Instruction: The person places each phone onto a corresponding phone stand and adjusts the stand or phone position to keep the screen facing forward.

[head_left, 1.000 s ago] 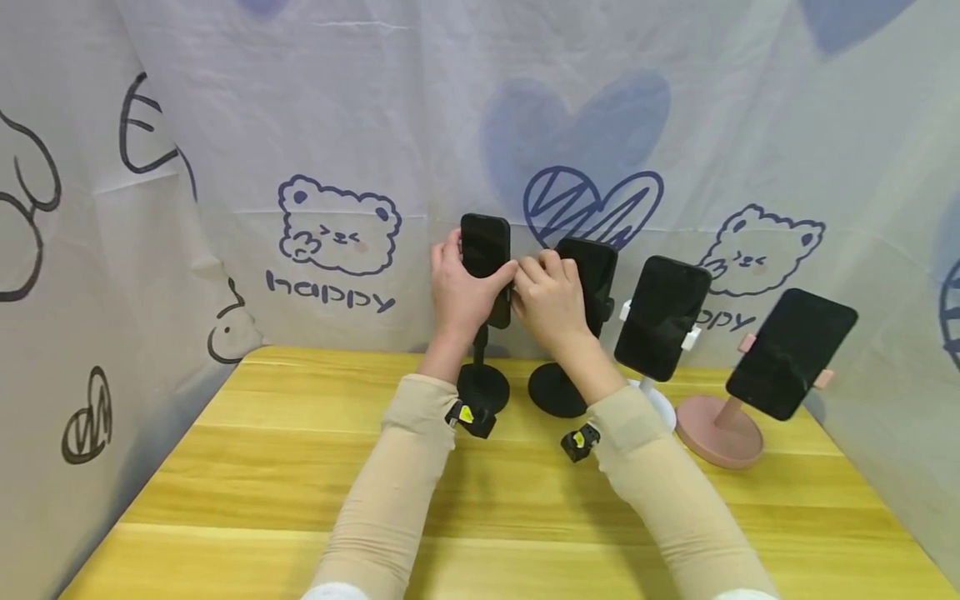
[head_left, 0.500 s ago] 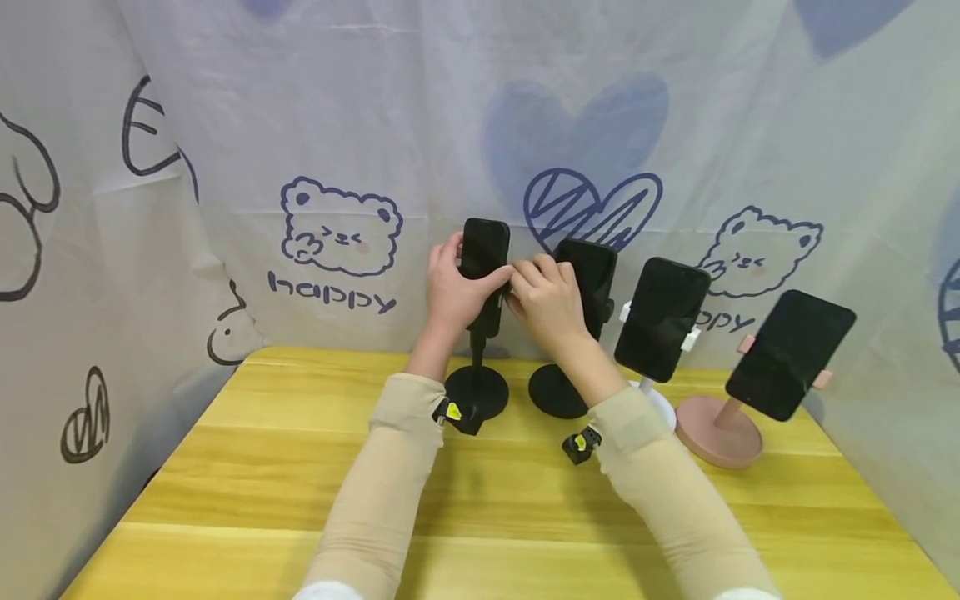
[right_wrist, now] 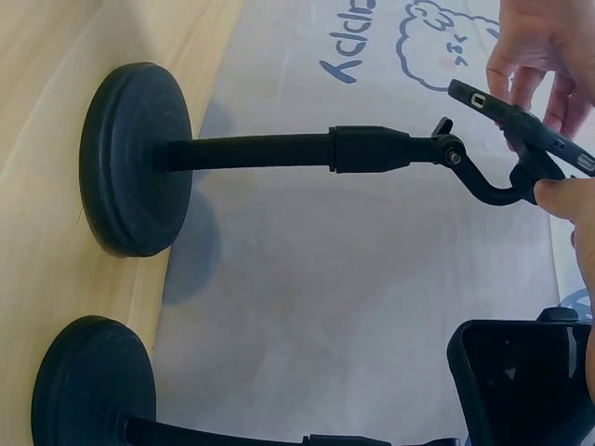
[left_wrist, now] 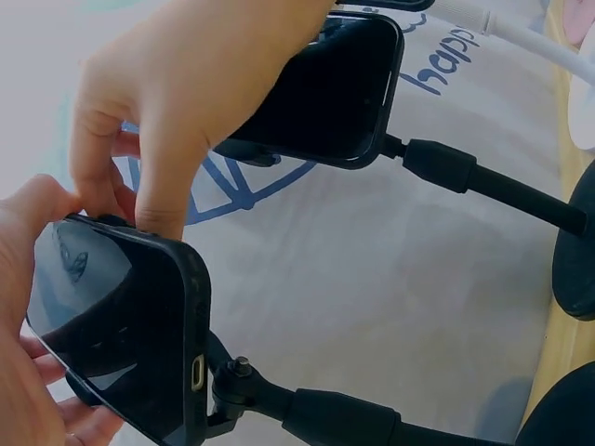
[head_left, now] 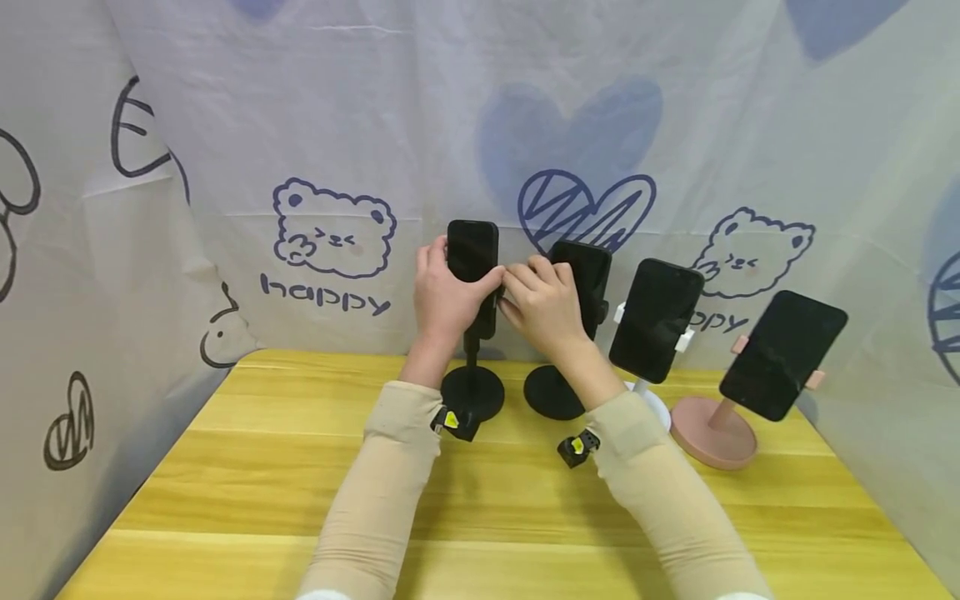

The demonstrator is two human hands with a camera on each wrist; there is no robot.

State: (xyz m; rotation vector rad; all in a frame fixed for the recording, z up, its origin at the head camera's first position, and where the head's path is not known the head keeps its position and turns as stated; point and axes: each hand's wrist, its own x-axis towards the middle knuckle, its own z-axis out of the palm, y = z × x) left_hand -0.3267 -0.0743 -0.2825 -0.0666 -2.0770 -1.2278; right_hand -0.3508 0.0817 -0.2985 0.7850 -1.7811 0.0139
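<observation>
A black phone (head_left: 472, 250) stands upright in the holder of the leftmost black phone stand (head_left: 472, 392). My left hand (head_left: 444, 297) grips it, thumb across the lower screen and fingers at its far side. My right hand (head_left: 546, 310) meets the left thumb at the phone's right edge. In the left wrist view its thumb and index finger pinch the holder's clamp (left_wrist: 110, 221) beside the phone. From the right wrist, the stand's bent neck (right_wrist: 483, 189) shows behind the phone, seen edge-on. The right fingertips are partly hidden in the head view.
Just right stands a second black stand with a phone (head_left: 588, 271), partly behind my right hand. Farther right are phones on a white stand (head_left: 654, 408) and a pink stand (head_left: 714, 433). The wooden table (head_left: 300, 467) meets a printed curtain (head_left: 337, 108) behind the stands.
My left hand has shifted slightly left and down with the phone and holder, and the leftmost stand's base has shifted left. The right hand has followed a little left. The view has also drifted slightly.
</observation>
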